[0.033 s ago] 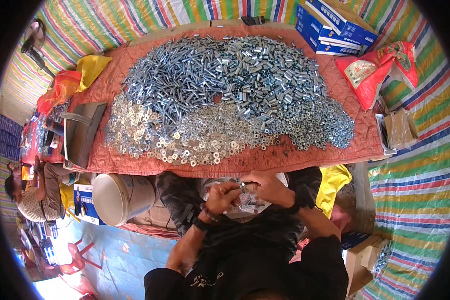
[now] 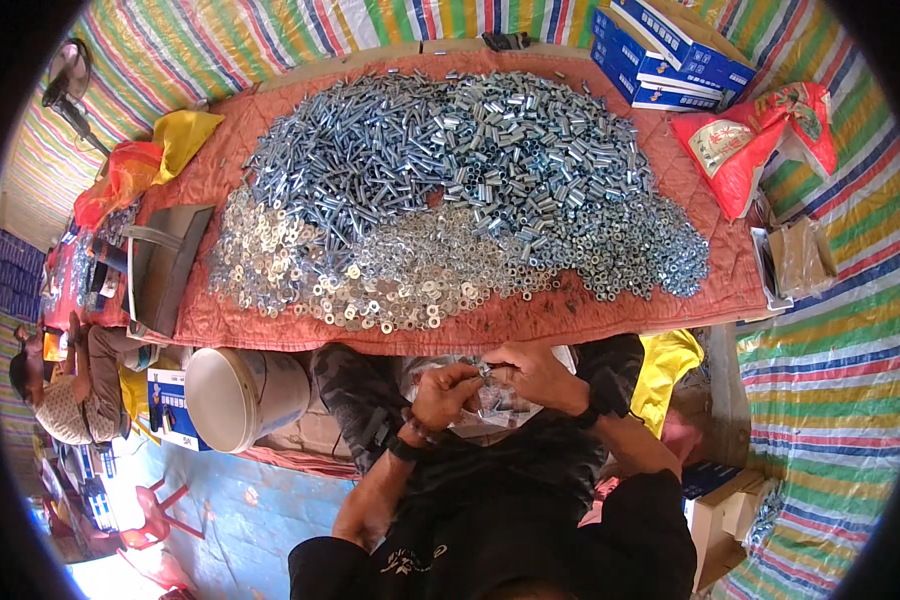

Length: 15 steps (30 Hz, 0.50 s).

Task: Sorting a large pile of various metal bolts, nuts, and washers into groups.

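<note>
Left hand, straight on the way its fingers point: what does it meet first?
The left hand points right, toward the right hand. It would likely meet the small metal part pinched between them, then the right hand; depth is unclear.

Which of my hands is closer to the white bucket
Left. The left hand is over the lap, on the side of the white bucket. The right hand is just beyond the left, farther from it.

Fasteners: bright, glossy plated metal, heaped on matt, quilted rust-orange cloth. Washers, near edge of that cloth: shiny metal. Bucket below cloth: smooth white plastic. Boxes beyond: glossy blue cardboard.
</note>
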Motion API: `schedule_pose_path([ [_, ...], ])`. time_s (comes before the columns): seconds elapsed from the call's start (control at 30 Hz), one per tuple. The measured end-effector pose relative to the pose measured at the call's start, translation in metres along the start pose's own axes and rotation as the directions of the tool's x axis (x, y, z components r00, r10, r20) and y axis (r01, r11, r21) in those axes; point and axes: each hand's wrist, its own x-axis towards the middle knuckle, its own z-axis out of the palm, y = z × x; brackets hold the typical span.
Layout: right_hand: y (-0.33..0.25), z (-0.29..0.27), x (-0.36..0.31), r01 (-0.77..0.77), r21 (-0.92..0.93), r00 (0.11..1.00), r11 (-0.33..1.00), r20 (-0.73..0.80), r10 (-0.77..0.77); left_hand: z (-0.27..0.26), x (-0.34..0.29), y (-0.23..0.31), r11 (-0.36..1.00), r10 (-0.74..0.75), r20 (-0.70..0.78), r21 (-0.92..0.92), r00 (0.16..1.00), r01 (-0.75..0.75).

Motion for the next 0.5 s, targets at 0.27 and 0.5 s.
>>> schedule_pose_path([
  [0.27, -0.012, 0.000, -0.003, -0.228, -0.043, 0.973, 0.973, -0.032, 0.227, 0.011, 0.004, 0.003, 0.385, 0.698, 0.081, 0.795, 0.711, -0.469],
  [0.5, -0.019, 0.005, -0.007, -0.106, 0.133, 0.925, 0.985, -0.350, 0.147, 0.008, 0.005, -0.005, 0.591, 0.616, -0.035, 0.681, 0.787, -0.433],
])
